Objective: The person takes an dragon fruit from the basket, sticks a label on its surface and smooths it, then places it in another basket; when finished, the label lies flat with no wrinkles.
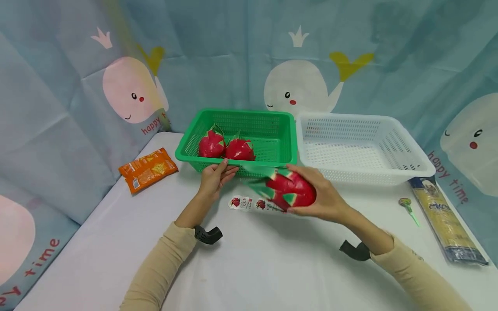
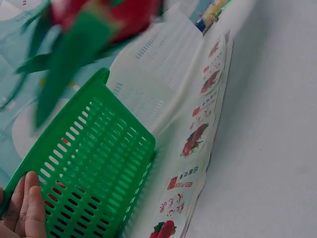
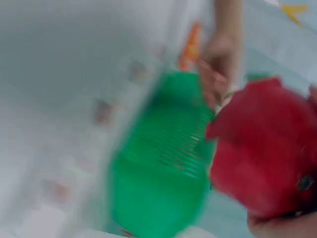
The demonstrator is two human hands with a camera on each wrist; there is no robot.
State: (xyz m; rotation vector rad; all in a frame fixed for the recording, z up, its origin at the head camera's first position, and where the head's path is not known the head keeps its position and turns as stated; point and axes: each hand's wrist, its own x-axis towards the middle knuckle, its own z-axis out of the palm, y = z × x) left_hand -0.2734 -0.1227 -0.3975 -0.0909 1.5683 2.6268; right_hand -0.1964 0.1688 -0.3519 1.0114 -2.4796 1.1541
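My right hand (image 1: 324,196) grips a red dragon fruit (image 1: 293,190) with green scale tips, held above the table in front of the green basket (image 1: 256,163). In the right wrist view the same dragon fruit (image 3: 262,148) fills the right side, blurred. My left hand (image 1: 215,178) pinches the basket's front rim, its fingers against the outer wall, as the left wrist view shows with the hand (image 2: 27,208) at lower left. Inside the basket two more dragon fruits, one on the left (image 1: 212,144) and one beside it (image 1: 240,150), lie side by side.
A white basket (image 1: 365,177) stands right of the green one. A strip of dragon fruit stickers (image 1: 246,203) lies in front. An orange snack packet (image 1: 149,169) is at left; a wrapped lollipop (image 1: 406,207) and a long yellow packet (image 1: 447,220) are at right.
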